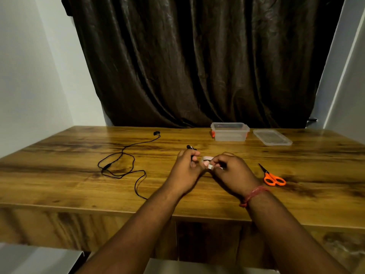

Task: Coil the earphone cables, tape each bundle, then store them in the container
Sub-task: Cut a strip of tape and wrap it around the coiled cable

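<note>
A black earphone cable lies loosely uncoiled on the wooden table at the left, one earbud at its far end. My left hand is closed around a small coiled earphone bundle, whose black tip sticks out above the fingers. My right hand pinches a whitish strip of tape between the two hands, close to the bundle. A clear plastic container stands open at the back of the table.
The container's clear lid lies flat to its right. Orange-handled scissors rest on the table right of my right hand. A dark curtain hangs behind the table; white walls flank it.
</note>
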